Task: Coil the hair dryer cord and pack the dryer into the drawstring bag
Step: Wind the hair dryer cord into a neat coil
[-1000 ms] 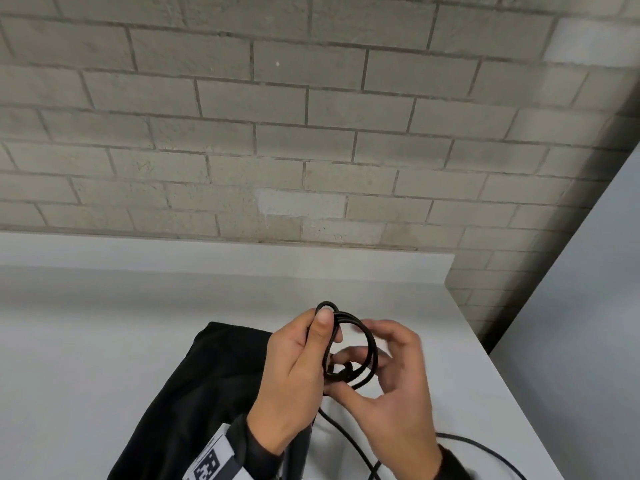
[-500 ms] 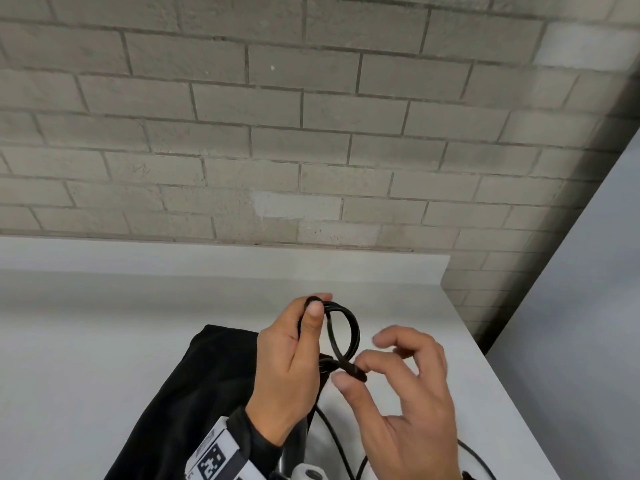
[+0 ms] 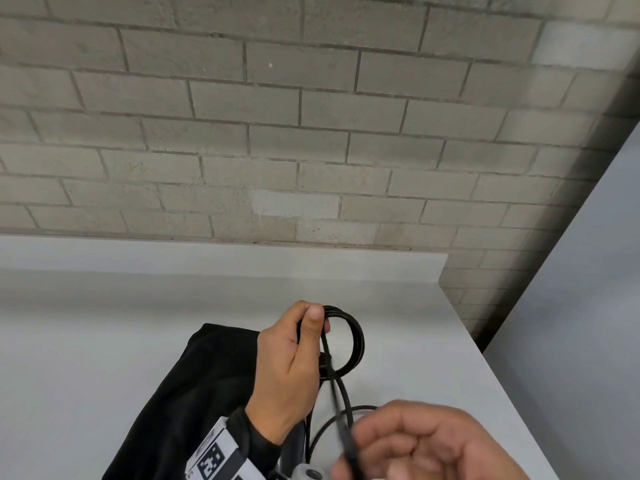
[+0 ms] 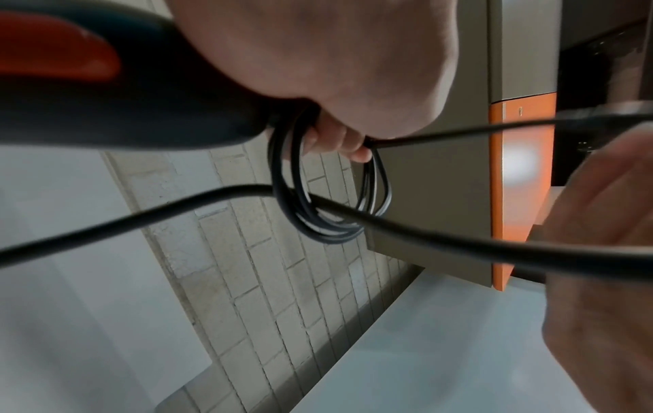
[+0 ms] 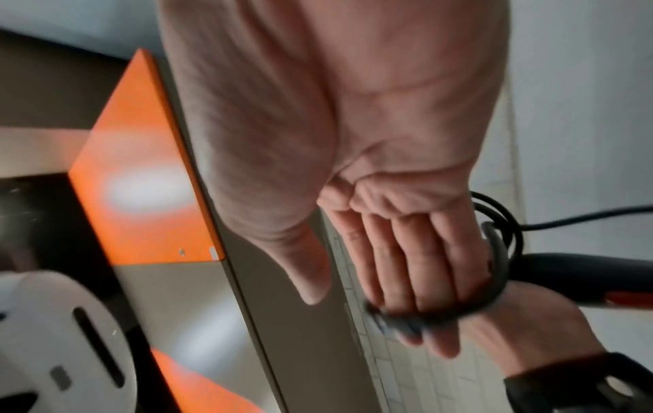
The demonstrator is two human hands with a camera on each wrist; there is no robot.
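Observation:
My left hand (image 3: 311, 329) is raised over the table and pinches a small coil of the black hair dryer cord (image 3: 356, 341) between thumb and fingers. In the left wrist view the coil (image 4: 332, 201) hangs from those fingers, and the dark dryer handle (image 4: 116, 111) with an orange patch runs under the palm. My right hand (image 3: 377, 441) is low and near the camera, blurred, with its fingers curled round a strand of the cord (image 5: 494, 268) that runs taut from the coil. The black drawstring bag (image 3: 194, 393) lies flat on the table under my left forearm.
The white table (image 3: 86, 341) ends at a brick wall (image 3: 311, 150) behind and at its right edge (image 3: 485, 358). A grey panel (image 3: 588, 306) stands to the right. An orange and grey cabinet (image 4: 512, 181) shows in the wrist views.
My right hand has left the coil and moved down toward the camera, drawing a strand of cord out with it. My left hand has kept its hold on the coil.

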